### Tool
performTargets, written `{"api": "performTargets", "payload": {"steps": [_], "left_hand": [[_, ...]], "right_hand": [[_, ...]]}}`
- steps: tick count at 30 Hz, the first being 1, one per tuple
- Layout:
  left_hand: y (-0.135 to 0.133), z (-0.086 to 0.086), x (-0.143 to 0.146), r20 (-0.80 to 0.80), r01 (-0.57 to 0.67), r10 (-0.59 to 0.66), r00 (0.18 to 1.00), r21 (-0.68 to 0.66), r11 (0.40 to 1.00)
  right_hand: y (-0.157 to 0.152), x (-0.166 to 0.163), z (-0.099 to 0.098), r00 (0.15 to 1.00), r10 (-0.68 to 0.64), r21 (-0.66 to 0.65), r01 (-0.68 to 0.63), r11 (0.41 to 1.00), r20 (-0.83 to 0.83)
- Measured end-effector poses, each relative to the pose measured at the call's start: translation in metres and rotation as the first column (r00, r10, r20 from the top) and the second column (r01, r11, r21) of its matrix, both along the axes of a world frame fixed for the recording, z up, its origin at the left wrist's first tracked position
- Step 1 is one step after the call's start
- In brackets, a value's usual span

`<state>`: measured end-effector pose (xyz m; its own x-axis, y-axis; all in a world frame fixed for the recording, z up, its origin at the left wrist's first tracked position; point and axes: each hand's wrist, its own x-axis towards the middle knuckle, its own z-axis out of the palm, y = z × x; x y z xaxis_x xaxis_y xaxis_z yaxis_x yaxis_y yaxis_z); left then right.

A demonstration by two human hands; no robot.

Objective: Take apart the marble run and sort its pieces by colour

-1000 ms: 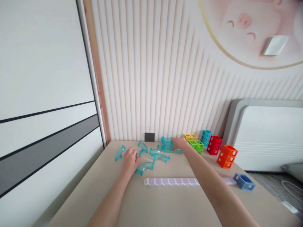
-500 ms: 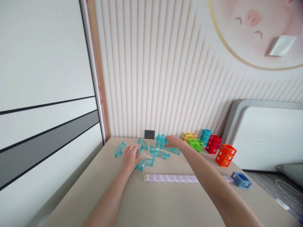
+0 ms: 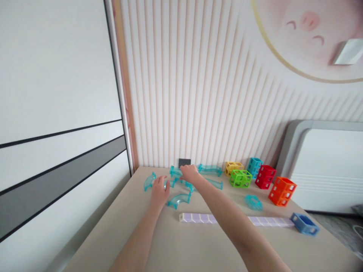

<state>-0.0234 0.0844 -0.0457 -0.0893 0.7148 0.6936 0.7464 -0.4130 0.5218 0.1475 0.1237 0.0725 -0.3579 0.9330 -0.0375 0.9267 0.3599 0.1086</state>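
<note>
Several clear teal track pieces lie near the back of the beige table [image 3: 181,249]. My left hand [image 3: 159,190] rests flat, fingers stretched out, its fingertips touching a teal piece [image 3: 169,183]. A curved teal piece [image 3: 178,199] lies just right of that hand, and another curve [image 3: 149,180] lies to its left. My right hand [image 3: 189,173] reaches to the back wall with fingers bent down over a teal curved piece [image 3: 175,172]. A long teal piece [image 3: 210,169] lies behind my right forearm.
A purple segmented strip [image 3: 198,218] crosses the table's middle, and a blue open cube [image 3: 304,223] lies at its right end. Green [image 3: 241,178], yellow [image 3: 234,166], cyan [image 3: 254,165], red [image 3: 265,176] and orange [image 3: 282,190] cube frames stand at the back right. A teal piece [image 3: 253,202] lies apart.
My right hand has moved left along the back wall, from beside the green cube to the teal pieces by the wall socket. The long teal piece and the lone teal piece now show. My left hand has barely moved.
</note>
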Motion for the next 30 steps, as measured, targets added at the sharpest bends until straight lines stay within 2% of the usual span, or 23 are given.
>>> {"api": "performTargets", "payload": {"steps": [5, 11, 15, 19, 23, 27, 30], "left_hand": [[0.000, 0.005, 0.004, 0.152, 0.029, -0.035, 0.988, 0.036, 0.999], [0.001, 0.014, -0.010, 0.399, -0.106, 0.078, 0.914, 0.050, 0.993], [0.009, 0.012, -0.025, 0.473, -0.147, 0.121, 0.873, 0.017, 0.989], [0.014, 0.011, -0.034, 0.508, -0.166, 0.144, 0.849, -0.003, 0.986], [0.010, 0.017, -0.035, 0.509, -0.204, 0.162, 0.845, 0.027, 0.979], [0.004, 0.029, -0.041, 0.518, -0.314, 0.226, 0.825, 0.089, 0.945], [0.002, 0.036, -0.060, 0.548, -0.410, 0.300, 0.781, 0.086, 0.908]], "right_hand": [[-0.018, -0.025, -0.005, 0.995, 0.083, 0.089, -0.077, 0.993, -0.064], [-0.040, -0.055, -0.017, 0.981, 0.156, 0.112, -0.143, 0.983, -0.119], [-0.046, -0.066, -0.023, 0.979, 0.155, 0.067, -0.147, 0.987, -0.131], [-0.044, -0.060, -0.025, 0.985, 0.119, -0.012, -0.121, 0.993, -0.126], [-0.041, -0.045, -0.023, 0.987, 0.119, -0.052, -0.125, 0.991, -0.111], [-0.039, -0.029, -0.021, 0.982, 0.166, -0.050, -0.170, 0.984, -0.087], [-0.039, -0.007, -0.015, 0.975, 0.211, -0.023, -0.213, 0.977, -0.068]]}}
